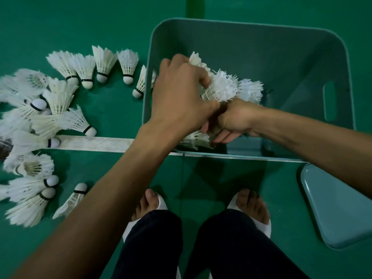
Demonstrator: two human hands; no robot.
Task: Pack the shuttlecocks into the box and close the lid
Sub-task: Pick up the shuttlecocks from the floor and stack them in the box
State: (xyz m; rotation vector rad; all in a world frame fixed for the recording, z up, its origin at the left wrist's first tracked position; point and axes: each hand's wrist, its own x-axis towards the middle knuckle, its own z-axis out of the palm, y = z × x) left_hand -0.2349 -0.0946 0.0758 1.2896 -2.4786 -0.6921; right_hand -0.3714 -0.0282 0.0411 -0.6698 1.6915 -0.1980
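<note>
A heap of loose shuttlecocks lies on the green floor at the left, and a row of 5 more leads toward the box; all are outside it. The left hand reaches over the box's left wall, fingers curled round a bunch of shuttlecocks. The right hand is lower inside, fingers over another shuttlecock; I cannot tell whether they grip it. The lid lies on the floor at the right. The shuttlecocks are probably very light, with brittle feather skirts. They are best held at the cork or loosely round the skirt's base, not squeezed.
</note>
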